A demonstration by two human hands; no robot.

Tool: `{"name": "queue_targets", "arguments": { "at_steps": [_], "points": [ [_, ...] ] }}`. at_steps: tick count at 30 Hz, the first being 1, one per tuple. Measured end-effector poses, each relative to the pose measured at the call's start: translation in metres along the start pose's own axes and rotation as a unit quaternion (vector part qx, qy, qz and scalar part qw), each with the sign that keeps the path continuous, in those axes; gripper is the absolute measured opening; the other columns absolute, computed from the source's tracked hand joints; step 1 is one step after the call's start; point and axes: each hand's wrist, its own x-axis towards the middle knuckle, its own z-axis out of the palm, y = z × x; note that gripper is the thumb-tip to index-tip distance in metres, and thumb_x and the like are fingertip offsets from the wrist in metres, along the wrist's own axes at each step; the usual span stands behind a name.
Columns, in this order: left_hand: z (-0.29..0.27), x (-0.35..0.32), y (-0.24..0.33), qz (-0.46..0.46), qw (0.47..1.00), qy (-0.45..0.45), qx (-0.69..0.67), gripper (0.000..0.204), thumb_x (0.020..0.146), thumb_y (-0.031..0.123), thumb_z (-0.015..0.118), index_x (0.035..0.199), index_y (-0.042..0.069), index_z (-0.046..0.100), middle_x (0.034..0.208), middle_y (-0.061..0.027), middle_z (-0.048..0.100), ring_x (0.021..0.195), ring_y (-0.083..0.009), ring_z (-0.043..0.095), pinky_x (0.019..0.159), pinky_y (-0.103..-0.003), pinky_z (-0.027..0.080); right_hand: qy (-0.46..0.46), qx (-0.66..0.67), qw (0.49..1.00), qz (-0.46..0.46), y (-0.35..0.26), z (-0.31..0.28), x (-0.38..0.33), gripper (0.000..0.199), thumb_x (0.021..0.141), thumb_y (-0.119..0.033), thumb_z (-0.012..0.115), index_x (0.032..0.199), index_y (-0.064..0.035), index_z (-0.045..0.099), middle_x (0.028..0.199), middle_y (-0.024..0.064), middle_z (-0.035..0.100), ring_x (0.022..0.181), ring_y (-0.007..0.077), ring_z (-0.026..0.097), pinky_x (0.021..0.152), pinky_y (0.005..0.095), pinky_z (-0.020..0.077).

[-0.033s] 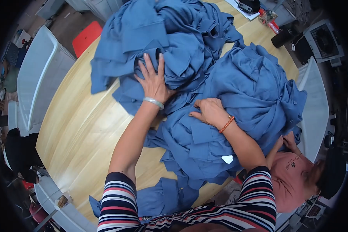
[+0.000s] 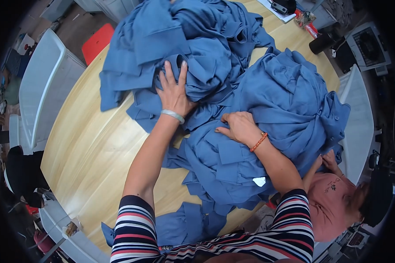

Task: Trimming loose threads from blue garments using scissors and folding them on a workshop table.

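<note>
Two large heaps of blue garments lie on a pale wooden table. My left hand, a pale bangle at its wrist, rests with fingers spread against the near side of the far heap. Lower right, my right hand has its fingers curled into the cloth of the nearer heap; the fingertips are partly hidden. A small white tag shows on that heap. Close to my body lies another piece of blue clothing, partly behind my left sleeve.
The wooden tabletop shows bare on the left. A co-worker in a pink top has both hands at the right edge of the near heap. Red chair at far left; black cylinder and clipboard at far right.
The left edge of the far heap has shifted slightly left and nearer to me. My left hand has barely moved; my right hand stays put.
</note>
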Motion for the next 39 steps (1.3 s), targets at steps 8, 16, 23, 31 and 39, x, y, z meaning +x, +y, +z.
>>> {"name": "queue_targets", "arguments": {
  "at_steps": [8, 16, 23, 31, 39],
  "points": [
    [-0.036, -0.071, -0.116, 0.054, 0.998, -0.01, 0.016, 0.059, 0.051, 0.01, 0.075, 0.107, 0.007, 0.055, 0.122, -0.0167, 0.05, 0.11, -0.0373, 0.047, 0.087, -0.046, 0.041, 0.012, 0.011, 0.999, 0.035, 0.002, 0.0, 0.008, 0.039, 0.077, -0.04, 0.07, 0.096, -0.0056, 0.068, 0.087, 0.0163, 0.068, 0.087, 0.0321, 0.065, 0.076, 0.0416, 0.0492],
    [-0.158, -0.227, -0.204, 0.076, 0.988, -0.134, 0.013, 0.049, 0.052, 0.008, 0.068, 0.099, 0.002, 0.056, 0.119, -0.0218, 0.05, 0.111, -0.0401, 0.047, 0.091, -0.045, 0.039, 0.004, -0.023, 0.999, 0.049, -0.01, -0.009, 0.007, 0.038, 0.076, -0.04, 0.07, 0.095, -0.0075, 0.069, 0.079, 0.0143, 0.068, 0.081, 0.0312, 0.065, 0.072, 0.0402, 0.0508],
    [-0.288, -0.268, -0.216, -0.138, 0.847, -0.481, -0.181, 0.043, 0.065, 0.031, 0.082, 0.095, 0.004, 0.067, 0.116, -0.02, 0.057, 0.114, -0.0318, 0.052, 0.093, -0.04, 0.042, 0.265, 0.172, 0.936, -0.156, -0.126, -0.04, 0.033, 0.027, 0.078, -0.014, 0.07, 0.102, -0.0035, 0.064, 0.092, 0.0119, 0.065, 0.082, 0.0258, 0.064, 0.076, 0.0326, 0.0496],
    [-0.204, -0.058, -0.304, -0.177, 0.984, 0.02, -0.012, 0.136, 0.045, 0.065, 0.082, 0.147, 0.008, 0.013, 0.149, -0.0257, 0.019, 0.138, -0.0419, 0.018, 0.111, -0.053, 0.019, 0.131, 0.181, 0.945, -0.237, -0.182, 0.115, 0.076, 0.062, 0.072, -0.019, 0.064, 0.127, 0.0031, 0.046, 0.128, 0.0222, 0.047, 0.12, 0.0382, 0.045, 0.101, 0.0423, 0.0358],
    [-0.125, -0.016, -0.371, -0.288, 0.936, -0.14, 0.146, 0.133, 0.043, 0.057, 0.085, 0.148, 0.034, 0.007, 0.151, -0.0182, 0.013, 0.136, -0.0414, 0.022, 0.102, -0.063, 0.028, 0.17, 0.198, 0.936, -0.238, -0.172, 0.122, 0.075, 0.06, 0.071, -0.023, 0.064, 0.122, 0.005, 0.048, 0.122, 0.0229, 0.051, 0.111, 0.0394, 0.049, 0.095, 0.0425, 0.038]
  ]
}}
